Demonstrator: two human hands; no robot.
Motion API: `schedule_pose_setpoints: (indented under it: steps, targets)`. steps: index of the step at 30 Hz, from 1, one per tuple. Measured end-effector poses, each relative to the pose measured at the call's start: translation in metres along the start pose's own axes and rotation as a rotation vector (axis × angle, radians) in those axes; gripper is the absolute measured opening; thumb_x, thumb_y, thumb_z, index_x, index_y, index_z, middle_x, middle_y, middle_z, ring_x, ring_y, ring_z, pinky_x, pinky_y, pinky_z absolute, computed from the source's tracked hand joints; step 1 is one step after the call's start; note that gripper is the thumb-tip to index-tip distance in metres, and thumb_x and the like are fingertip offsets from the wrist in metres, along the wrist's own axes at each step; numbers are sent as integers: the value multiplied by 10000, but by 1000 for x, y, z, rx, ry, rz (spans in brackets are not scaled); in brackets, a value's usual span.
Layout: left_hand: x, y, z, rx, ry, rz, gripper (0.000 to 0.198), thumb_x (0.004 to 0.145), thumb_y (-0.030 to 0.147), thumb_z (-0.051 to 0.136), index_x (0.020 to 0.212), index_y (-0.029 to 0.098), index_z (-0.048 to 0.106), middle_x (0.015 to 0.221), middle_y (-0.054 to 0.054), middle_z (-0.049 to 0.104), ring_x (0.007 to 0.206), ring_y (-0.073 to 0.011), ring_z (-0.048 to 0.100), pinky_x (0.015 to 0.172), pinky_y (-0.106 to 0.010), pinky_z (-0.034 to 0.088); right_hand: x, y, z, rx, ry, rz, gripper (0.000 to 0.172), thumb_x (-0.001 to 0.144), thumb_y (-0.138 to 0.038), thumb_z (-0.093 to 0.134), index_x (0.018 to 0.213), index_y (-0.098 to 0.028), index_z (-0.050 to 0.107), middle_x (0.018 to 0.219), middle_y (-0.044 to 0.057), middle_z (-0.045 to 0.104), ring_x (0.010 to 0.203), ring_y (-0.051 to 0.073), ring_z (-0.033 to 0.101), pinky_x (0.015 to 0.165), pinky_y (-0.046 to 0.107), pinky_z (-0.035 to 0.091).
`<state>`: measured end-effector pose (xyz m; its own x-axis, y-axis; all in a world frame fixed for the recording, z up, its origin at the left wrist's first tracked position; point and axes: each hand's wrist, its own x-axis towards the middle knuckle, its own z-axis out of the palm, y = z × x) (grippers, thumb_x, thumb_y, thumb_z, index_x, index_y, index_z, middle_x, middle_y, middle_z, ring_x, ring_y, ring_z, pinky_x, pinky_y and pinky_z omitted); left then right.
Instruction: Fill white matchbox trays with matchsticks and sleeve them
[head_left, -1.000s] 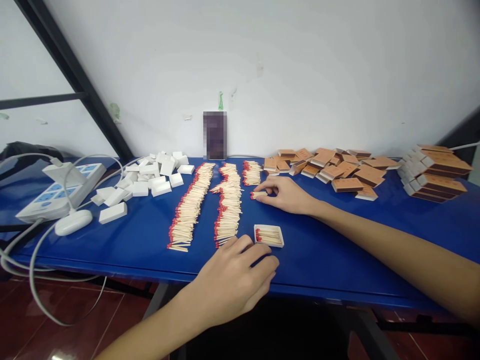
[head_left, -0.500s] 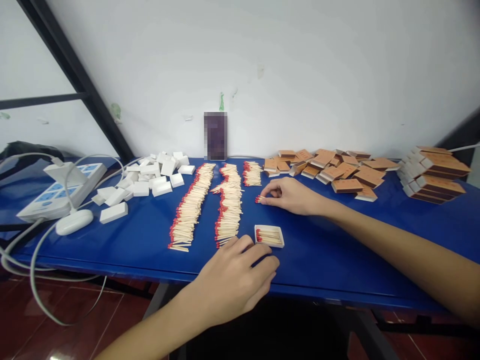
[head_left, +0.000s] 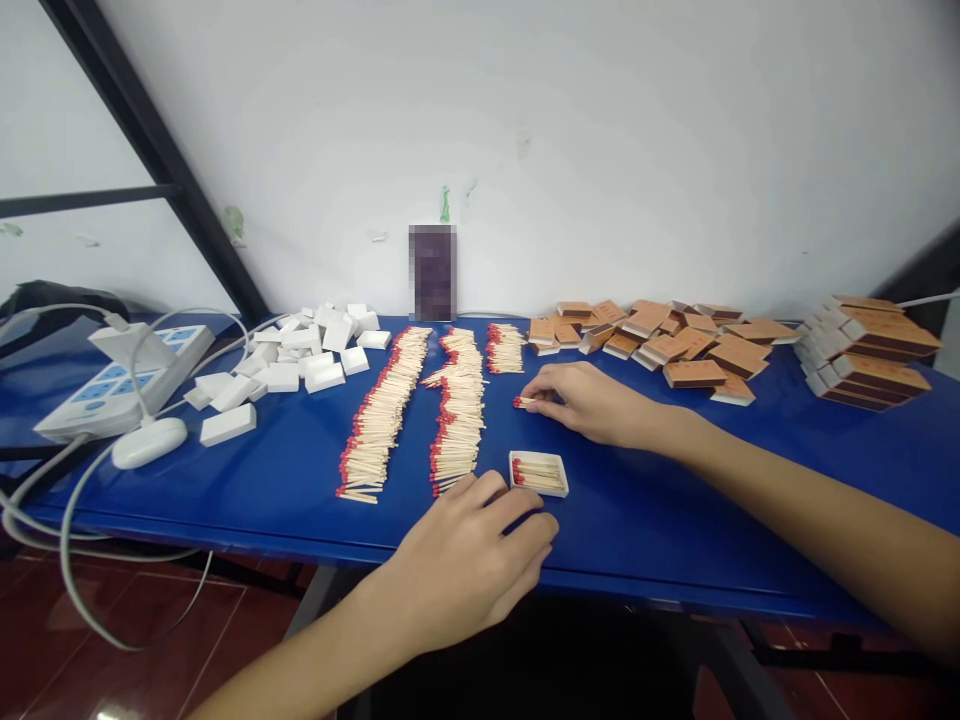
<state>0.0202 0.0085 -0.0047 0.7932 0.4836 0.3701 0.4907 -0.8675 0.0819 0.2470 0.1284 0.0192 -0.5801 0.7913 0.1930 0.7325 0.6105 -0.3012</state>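
Between the fingertips of my right hand are a few matches, red heads pointing left, just over the table. My left hand rests near the table's front edge, fingers loosely bent and apart, nothing seen in it. Its fingertips lie by the lower left corner of a white matchbox tray, partly filled with matches. Left of the tray runs a long row of matches, with another long row beyond it. A short pile of matches lies behind my right fingers.
White matchbox trays are heaped at the back left. Orange matchbox sleeves are piled at the back right, beside stacked matchboxes. A power strip with white cables occupies the left end. A dark, blurred rectangle stands against the wall.
My right hand has shifted slightly toward me, and its matches now lie a little closer to the tray. My left hand and the tray have stayed put.
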Motion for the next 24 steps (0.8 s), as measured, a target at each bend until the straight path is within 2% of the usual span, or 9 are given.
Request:
schedule_pose_setpoints:
  steps: [5,11,17,24]
  targets:
    - [-1,0,0,-10,-3,-3,154,964,192,547,1107,173,600,1133,-44,654,948,-209,554,881,-374,518,-2,-2,-4,33,-40,81,201,922,-300,586,876,-175,735,823,63,736,723,187,653,638,291,467]
    - [0,0,0,2,6,-1,146,961,187,549,1095,174,605,1113,-60,654,946,-206,571,873,-367,520,-8,-1,2,-91,24,-12,219,961,-268,519,899,-178,710,936,89,720,843,219,650,732,330,467]
    - [0,-1,0,1,1,-1,149,958,194,555,1099,178,602,1112,-56,652,943,-207,568,866,-368,519,-10,0,7,-178,8,-50,278,991,-258,455,1021,-167,715,1006,113,718,922,247,658,771,348,471]
    - [0,0,1,-9,4,-3,149,968,193,544,1105,175,600,1134,-44,654,953,-210,559,881,-376,515,-9,3,9,-163,31,-60,256,975,-213,458,1015,-160,705,1001,111,708,904,233,660,767,337,477]
